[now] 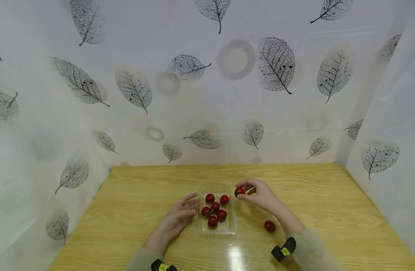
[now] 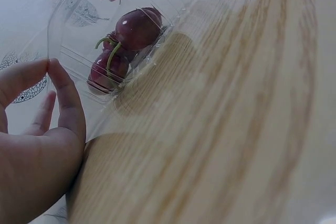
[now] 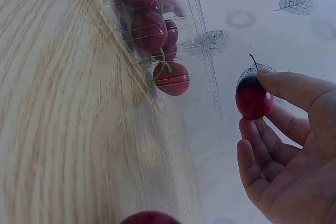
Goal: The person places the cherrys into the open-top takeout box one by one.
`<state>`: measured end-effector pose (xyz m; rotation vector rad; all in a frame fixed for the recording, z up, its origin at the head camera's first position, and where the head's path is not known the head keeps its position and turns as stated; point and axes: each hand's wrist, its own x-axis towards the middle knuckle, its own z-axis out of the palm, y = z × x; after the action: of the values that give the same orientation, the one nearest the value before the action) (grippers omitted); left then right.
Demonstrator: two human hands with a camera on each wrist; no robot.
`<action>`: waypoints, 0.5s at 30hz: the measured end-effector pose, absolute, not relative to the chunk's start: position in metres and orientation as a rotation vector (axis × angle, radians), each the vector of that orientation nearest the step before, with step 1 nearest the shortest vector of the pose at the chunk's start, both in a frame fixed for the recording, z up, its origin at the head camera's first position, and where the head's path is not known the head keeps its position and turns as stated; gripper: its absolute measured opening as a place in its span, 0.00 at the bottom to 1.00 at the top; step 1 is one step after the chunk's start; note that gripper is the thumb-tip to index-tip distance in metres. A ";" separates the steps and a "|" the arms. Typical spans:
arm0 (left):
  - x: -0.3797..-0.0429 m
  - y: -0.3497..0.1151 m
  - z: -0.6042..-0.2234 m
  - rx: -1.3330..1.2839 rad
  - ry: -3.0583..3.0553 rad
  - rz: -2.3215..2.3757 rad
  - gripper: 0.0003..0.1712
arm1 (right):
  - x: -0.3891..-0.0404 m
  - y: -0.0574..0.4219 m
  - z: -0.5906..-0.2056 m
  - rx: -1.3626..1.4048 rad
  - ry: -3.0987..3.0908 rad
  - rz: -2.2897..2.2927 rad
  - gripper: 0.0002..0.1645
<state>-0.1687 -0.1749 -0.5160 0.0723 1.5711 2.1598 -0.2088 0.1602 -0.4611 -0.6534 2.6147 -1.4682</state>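
Note:
My right hand (image 1: 258,194) pinches a dark red cherry (image 3: 254,98) between thumb and fingers, just right of a clear plastic box (image 1: 233,226). A green stem hangs below that cherry in the right wrist view. Several red cherries (image 1: 212,221) with green stems lie inside the box. At the box's left side, my left hand (image 1: 178,216) has its fingers extended, thumb and fingertips right at the wall. In the left wrist view, its thumb and a finger overlap at the box's edge.
One loose cherry (image 1: 269,226) lies on the wooden table (image 1: 143,188), close to my right forearm. Behind and at both sides of the table hangs a pale sheet (image 1: 193,101) printed with leaves. Both wrists wear black straps.

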 end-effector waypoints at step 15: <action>-0.168 -0.174 -0.514 0.079 1.559 2.166 0.45 | -0.214 0.141 -0.459 -0.695 2.589 -1.481 0.19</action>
<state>-0.1679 -0.1741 -0.5145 0.0787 1.5591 2.1661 -0.2138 0.1409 -0.4592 -0.6953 2.5890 -1.4813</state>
